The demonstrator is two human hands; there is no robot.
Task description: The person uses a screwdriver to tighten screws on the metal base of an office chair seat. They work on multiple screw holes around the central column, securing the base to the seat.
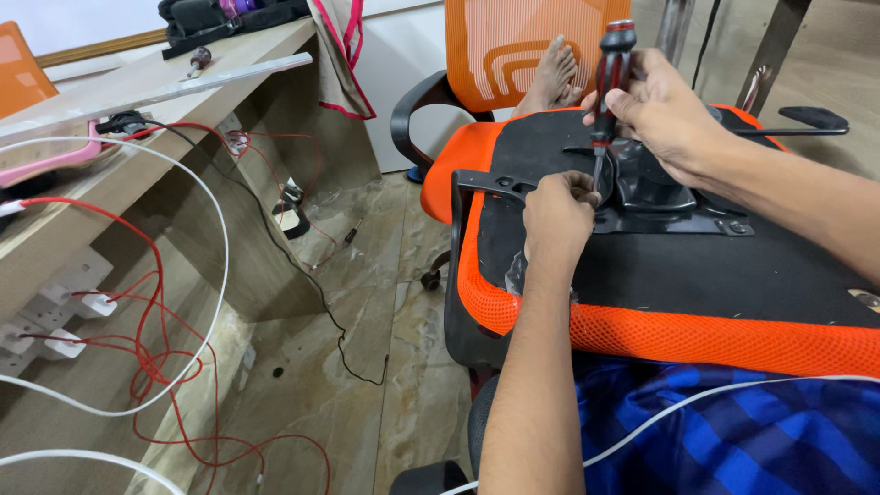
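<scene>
An orange mesh chair seat [642,335] lies upside down across my lap, its black underside up with a black metal mechanism plate [678,215] on it. My right hand [665,115] grips a red-and-black screwdriver [609,78] held upright, tip down at the plate's left end. My left hand [556,215] is closed right beside the screwdriver tip, fingers pinched at the plate's edge; whatever it holds is hidden. A black armrest bracket [490,183] sticks out to the left of the seat.
A second orange chair [513,50] stands behind, with someone's bare foot [553,78] resting on it. A wooden desk [174,197] at left carries red and white cables, wall plugs and another screwdriver [197,60]. A black cable trails over the stone floor [357,339].
</scene>
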